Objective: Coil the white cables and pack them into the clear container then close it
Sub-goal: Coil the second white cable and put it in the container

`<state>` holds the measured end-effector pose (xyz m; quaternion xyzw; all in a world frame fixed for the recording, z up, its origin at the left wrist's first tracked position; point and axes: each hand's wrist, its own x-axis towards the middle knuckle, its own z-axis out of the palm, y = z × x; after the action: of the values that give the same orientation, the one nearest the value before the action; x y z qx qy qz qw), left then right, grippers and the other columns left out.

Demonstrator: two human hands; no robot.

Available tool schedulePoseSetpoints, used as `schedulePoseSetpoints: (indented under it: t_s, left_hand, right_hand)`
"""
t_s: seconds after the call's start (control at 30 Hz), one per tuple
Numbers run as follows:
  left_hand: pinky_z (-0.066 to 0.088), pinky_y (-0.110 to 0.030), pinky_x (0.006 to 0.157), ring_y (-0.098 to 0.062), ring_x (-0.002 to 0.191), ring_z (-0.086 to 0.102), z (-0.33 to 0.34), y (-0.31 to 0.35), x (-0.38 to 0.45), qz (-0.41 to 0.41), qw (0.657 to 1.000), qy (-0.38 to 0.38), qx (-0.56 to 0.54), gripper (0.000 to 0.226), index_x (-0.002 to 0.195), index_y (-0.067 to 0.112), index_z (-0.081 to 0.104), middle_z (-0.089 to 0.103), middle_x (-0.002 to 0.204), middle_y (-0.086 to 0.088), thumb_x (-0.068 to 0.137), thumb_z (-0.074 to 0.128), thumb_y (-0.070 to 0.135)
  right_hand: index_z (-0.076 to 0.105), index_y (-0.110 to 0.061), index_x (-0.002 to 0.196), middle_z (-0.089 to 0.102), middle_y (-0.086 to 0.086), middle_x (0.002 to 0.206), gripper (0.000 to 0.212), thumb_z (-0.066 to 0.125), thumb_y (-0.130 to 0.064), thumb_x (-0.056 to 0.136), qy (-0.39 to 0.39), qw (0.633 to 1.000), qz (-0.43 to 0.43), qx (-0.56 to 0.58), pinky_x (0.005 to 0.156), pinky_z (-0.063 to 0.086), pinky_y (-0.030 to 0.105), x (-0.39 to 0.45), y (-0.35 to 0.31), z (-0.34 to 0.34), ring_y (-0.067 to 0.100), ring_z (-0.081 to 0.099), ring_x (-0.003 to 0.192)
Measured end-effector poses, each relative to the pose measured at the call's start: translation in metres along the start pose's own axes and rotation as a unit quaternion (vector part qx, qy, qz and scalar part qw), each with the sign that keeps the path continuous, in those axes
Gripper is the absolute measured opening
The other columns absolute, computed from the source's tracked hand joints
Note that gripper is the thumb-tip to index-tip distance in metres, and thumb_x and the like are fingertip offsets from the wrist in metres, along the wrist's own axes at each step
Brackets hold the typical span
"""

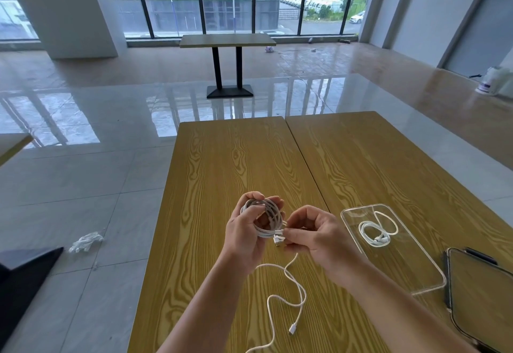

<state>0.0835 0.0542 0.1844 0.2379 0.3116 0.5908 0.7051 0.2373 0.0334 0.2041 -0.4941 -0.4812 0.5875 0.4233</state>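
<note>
Coiling is under way on a white cable (pixel 262 220), its loops bunched in the left hand (pixel 245 230) above the near part of the wooden table (pixel 236 158). That hand is closed around the coil, thumb across the front of the loops. The right hand (pixel 319 234) pinches the plug end (pixel 278 237) between thumb and fingertips, right at the lower edge of the coil, apparently tucking or wrapping it to finish the bundle.

A loose cable (pixel 287 294) trails in slack curves on the table just below the hands and runs off the bottom of the view; I cannot tell whether it is the tail of the held coil or a separate cable. To the right lies the clear container (pixel 416 269), open, with one small coiled cable (pixel 374 232) already inside its far end. Its lid (pixel 477 302) lies just beside it at the table's right edge.

The risk, as I judge it, is the coil springing open: if the left grip loosens while the plug is being tucked, the stiff loops could unwind. The coil also looks bulky against the shallow container, so the lid may not seat if the bundle stays thick.

Counted: two hands, one container, one lid, one packed cable, one coil in hand, one loose run of cable on the table
</note>
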Motion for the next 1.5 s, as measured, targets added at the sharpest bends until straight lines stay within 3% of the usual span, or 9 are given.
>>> schedulePoseSetpoints:
  t_s: [0.23,0.37,0.53,0.7,0.87,1.03,1.27,1.5]
  left_hand:
    - [0.055,-0.038,0.076,-0.034,0.101,0.063,0.001,-0.002,0.0,0.004,1.0,-0.003,0.011,0.027,0.091,0.013,0.058,0.068,0.11,-0.024,0.094,0.039,-0.006]
    - [0.055,-0.037,0.077,-0.033,0.104,0.062,0.001,-0.005,-0.002,0.008,1.0,-0.017,0.014,0.023,0.092,0.014,0.058,0.067,0.115,-0.023,0.088,0.044,-0.004]
    - [0.054,-0.036,0.075,-0.032,0.101,0.061,0.0,-0.007,-0.003,0.012,0.999,-0.026,0.014,0.018,0.091,0.014,0.057,0.067,0.116,-0.023,0.083,0.049,0.001]
    - [0.056,-0.04,0.08,-0.033,0.104,0.065,-0.001,-0.004,-0.002,-0.01,0.998,-0.055,0.02,0.019,0.093,0.012,0.057,0.067,0.117,-0.023,0.078,0.05,0.003]
    - [0.056,-0.042,0.085,-0.028,0.1,0.071,-0.001,0.0,-0.002,-0.031,0.995,-0.084,0.049,0.022,0.093,0.01,0.058,0.066,0.125,-0.021,0.075,0.05,0.0]
    - [0.051,-0.045,0.084,-0.032,0.102,0.067,-0.005,-0.001,0.001,-0.044,0.99,-0.093,0.094,0.028,0.094,0.011,0.061,0.066,0.126,-0.018,0.072,0.049,-0.003]
    - [0.052,-0.033,0.066,-0.022,0.081,0.064,-0.01,-0.006,0.004,-0.001,0.978,-0.062,0.197,0.03,0.09,0.013,0.067,0.07,0.088,-0.008,0.068,0.052,0.0]
    - [0.053,-0.033,0.066,-0.022,0.08,0.066,-0.009,-0.01,0.002,0.027,0.973,0.002,0.228,0.029,0.092,0.009,0.069,0.072,0.087,-0.012,0.079,0.05,-0.008]
  right_hand:
    - [0.066,-0.01,0.107,0.073,0.013,0.103,0.023,0.075,-0.007,0.085,0.021,0.996,0.081,0.027,0.074,0.062,0.039,0.001,-0.003,0.005,0.027,0.071,0.091]
    - [0.066,-0.009,0.107,0.076,0.016,0.102,0.027,0.077,-0.007,0.083,0.037,0.992,0.114,0.044,0.084,0.061,0.044,0.004,-0.005,0.009,0.03,0.074,0.093]
    - [0.063,-0.008,0.107,0.077,0.014,0.091,0.023,0.072,-0.003,0.086,0.019,0.982,0.159,0.097,0.073,0.059,0.038,0.004,-0.008,0.012,0.026,0.073,0.083]
    - [0.06,0.0,0.11,0.076,0.021,0.096,0.032,0.07,0.011,0.082,0.022,0.976,0.16,0.147,0.07,0.063,0.035,0.004,-0.011,0.015,0.027,0.076,0.084]
    - [0.059,0.004,0.114,0.074,0.024,0.096,0.034,0.065,0.017,0.083,0.028,0.965,0.187,0.184,0.065,0.063,0.036,0.008,-0.007,0.014,0.032,0.075,0.082]
    - [0.057,0.002,0.117,0.074,0.026,0.096,0.042,0.064,0.02,0.079,0.033,0.957,0.201,0.205,0.07,0.063,0.043,0.01,-0.004,0.015,0.036,0.074,0.083]
    - [0.054,0.0,0.118,0.073,0.026,0.095,0.044,0.06,0.022,0.079,0.043,0.96,0.198,0.193,0.066,0.061,0.04,0.011,-0.006,0.011,0.035,0.074,0.08]
    - [0.053,-0.002,0.122,0.073,0.027,0.103,0.04,0.058,0.013,0.086,0.005,0.961,0.201,0.19,0.079,0.061,0.048,0.008,-0.005,0.007,0.038,0.074,0.089]
